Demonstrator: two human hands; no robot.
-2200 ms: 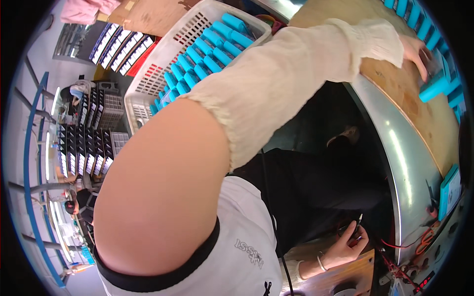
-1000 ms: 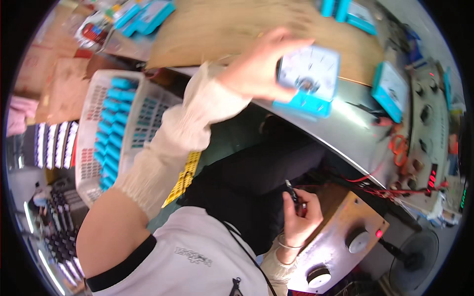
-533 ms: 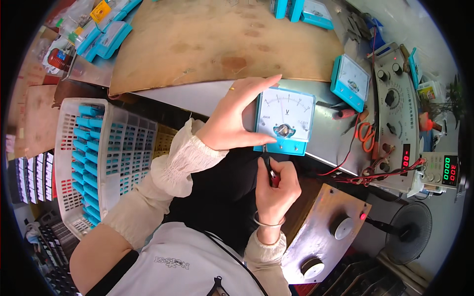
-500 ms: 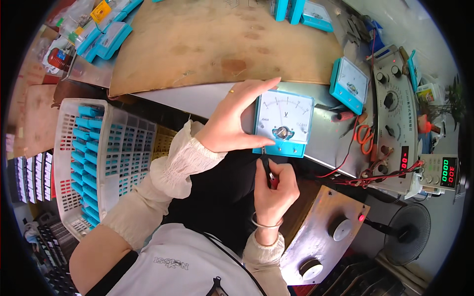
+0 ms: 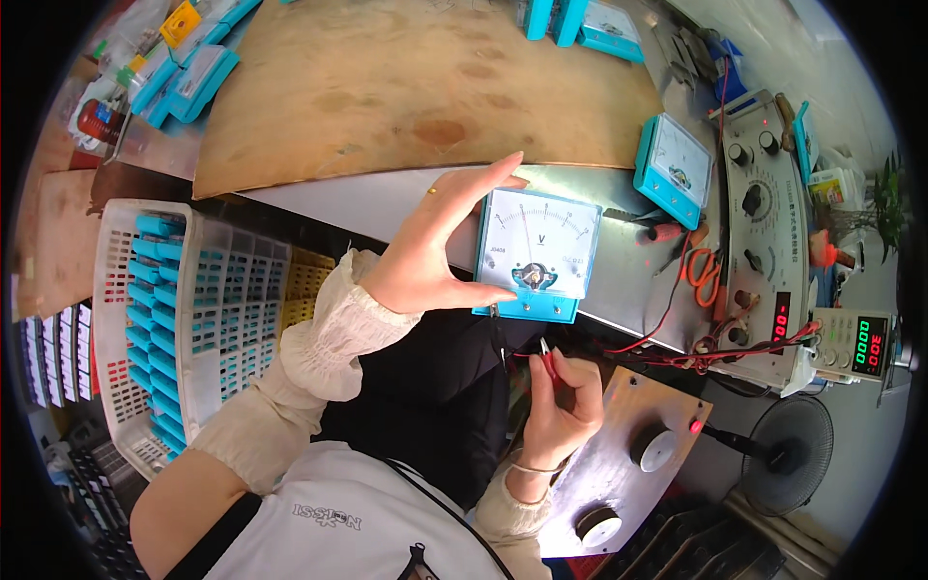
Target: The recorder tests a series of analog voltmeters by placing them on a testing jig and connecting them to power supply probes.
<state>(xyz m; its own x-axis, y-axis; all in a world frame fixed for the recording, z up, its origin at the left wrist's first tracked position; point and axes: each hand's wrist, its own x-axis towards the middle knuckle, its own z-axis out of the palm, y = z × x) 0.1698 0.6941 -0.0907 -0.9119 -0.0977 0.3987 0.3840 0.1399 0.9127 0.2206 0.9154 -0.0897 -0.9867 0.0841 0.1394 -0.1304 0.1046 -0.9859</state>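
My left hand (image 5: 425, 253) grips a blue-framed analog voltmeter (image 5: 561, 249) by its left side, thumb along the lower edge and fingers behind the top. Its white dial faces up, and the needle stands left of centre. A black test clip (image 5: 498, 333) hangs from the meter's lower left edge. Below the meter, my right hand (image 5: 559, 416) is closed in a pinch round a red test clip (image 5: 549, 363). The metal tip of that clip points up, apart from the meter.
A white plastic basket (image 5: 191, 319) of blue-framed meters stands at left. Ahead lies a brown board (image 5: 387, 106). Another meter (image 5: 674, 169), orange-handled scissors (image 5: 703, 277), a knobbed instrument (image 5: 759, 227) and a power supply (image 5: 851, 340) are at right. A metal-topped box (image 5: 623, 464) stands lower right.
My right hand has moved down and right from the meter; the black clip stays on the meter's edge, and a red clip now shows in my fingers. The view has shifted slightly.
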